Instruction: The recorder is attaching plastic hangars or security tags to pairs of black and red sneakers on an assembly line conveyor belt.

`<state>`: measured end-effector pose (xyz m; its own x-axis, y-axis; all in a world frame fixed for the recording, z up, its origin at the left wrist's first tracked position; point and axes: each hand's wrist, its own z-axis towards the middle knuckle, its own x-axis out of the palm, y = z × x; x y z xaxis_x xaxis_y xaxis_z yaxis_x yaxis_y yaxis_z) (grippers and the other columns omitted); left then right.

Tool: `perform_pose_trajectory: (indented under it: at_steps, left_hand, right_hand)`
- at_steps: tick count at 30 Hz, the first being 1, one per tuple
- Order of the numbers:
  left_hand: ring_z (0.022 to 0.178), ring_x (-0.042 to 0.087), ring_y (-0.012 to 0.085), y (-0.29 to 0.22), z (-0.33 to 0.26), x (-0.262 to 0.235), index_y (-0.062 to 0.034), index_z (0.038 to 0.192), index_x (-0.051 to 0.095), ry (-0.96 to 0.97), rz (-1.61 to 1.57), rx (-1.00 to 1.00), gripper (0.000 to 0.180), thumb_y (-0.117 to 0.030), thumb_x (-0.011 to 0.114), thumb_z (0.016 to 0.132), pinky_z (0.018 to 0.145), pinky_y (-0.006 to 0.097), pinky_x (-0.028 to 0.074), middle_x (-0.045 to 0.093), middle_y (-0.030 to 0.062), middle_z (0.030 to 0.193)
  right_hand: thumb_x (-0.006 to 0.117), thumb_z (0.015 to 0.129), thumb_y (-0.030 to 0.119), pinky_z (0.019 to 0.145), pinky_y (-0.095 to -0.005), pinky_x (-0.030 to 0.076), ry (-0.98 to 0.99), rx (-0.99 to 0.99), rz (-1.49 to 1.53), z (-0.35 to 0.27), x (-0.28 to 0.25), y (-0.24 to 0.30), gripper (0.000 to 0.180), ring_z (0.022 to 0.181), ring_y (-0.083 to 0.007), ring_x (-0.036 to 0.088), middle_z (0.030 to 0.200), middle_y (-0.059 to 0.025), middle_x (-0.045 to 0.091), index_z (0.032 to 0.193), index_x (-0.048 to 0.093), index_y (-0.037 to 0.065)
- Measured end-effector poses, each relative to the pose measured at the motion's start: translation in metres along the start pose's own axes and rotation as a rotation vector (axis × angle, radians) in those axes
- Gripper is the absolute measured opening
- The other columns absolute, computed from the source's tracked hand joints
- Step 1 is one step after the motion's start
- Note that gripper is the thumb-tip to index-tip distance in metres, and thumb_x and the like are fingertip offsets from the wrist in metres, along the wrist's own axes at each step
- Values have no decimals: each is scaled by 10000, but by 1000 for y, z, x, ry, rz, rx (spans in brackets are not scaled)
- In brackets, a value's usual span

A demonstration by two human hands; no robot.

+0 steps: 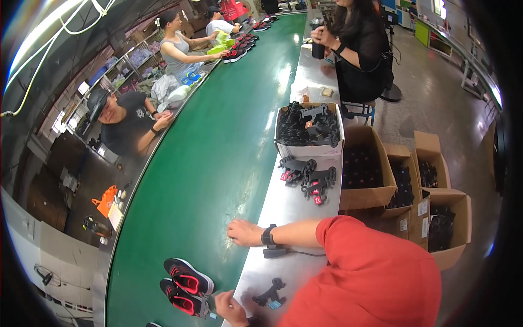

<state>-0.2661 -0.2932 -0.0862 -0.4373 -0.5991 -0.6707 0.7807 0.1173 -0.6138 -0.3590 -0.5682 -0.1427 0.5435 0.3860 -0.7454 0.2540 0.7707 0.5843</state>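
Observation:
My right hand [243, 233], with a dark band on its wrist, rests at the near edge of the green conveyor belt [218, 163]. Its fingers are curled in, and nothing shows in them. Low in the view, my left hand [231, 309] is closed, its fingers bent; whatever it may hold is hidden. Just left of it, a pair of black and red sneakers [185, 286] lies on the belt, with a dark shoe hanger [205, 307] and blue tag at the near end. Another black hanger [269, 292] with a blue tag lies on the metal ledge [256, 267].
An open box of black hangers [308, 128] stands on the ledge, with loose red-tagged hangers [310, 177] before it. Cardboard boxes [370, 196] crowd the floor at right. Co-workers line the belt's far side; a person in black [359, 60] sits ahead on the right.

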Motion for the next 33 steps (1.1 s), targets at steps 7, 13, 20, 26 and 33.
perform_pose_trajectory:
  at_steps: [7, 13, 20, 26, 33]
  left_hand:
    - [744, 615, 226, 33, 7, 24, 41, 973, 611, 160, -314, -234, 298, 99, 414, 757, 654, 307, 522, 595, 158, 946]
    - [583, 550, 96, 53, 0, 33, 8, 889, 608, -21, -650, -577, 193, 48, 421, 869, 481, 200, 444, 614, 76, 817]
    - [544, 528, 86, 46, 3, 31, 3, 954, 592, -168, -813, -636, 147, 15, 452, 909, 433, 181, 402, 616, 83, 804]
    - [568, 550, 107, 49, 1, 31, 6, 975, 591, -207, -863, -642, 159, 25, 451, 904, 457, 196, 427, 615, 96, 818]
    - [578, 554, 108, 52, -1, 32, 4, 967, 597, -227, -858, -648, 150, 18, 461, 906, 469, 198, 438, 615, 90, 813]
  right_hand:
    - [577, 807, 124, 893, -384, 398, -19, -5, -9, -2, 0, 0, 74, 1023, -262, 485, 1005, -82, 542, 834, 622, 72]
    - [587, 793, 120, 918, -400, 373, -38, 1, -93, 2, 5, -2, 111, 1054, -263, 468, 1045, -86, 524, 892, 608, 74]
    - [587, 783, 115, 953, -416, 352, -20, 21, -114, 1, 1, 0, 186, 1103, -271, 448, 1113, -106, 517, 960, 592, 59]
    - [574, 786, 106, 970, -423, 344, 15, 40, -77, 2, -3, 1, 190, 1131, -277, 438, 1136, -112, 514, 968, 586, 52]
    - [567, 805, 128, 978, -425, 340, 31, 76, -62, 1, -5, 5, 171, 1136, -274, 436, 1139, -115, 514, 959, 589, 55]
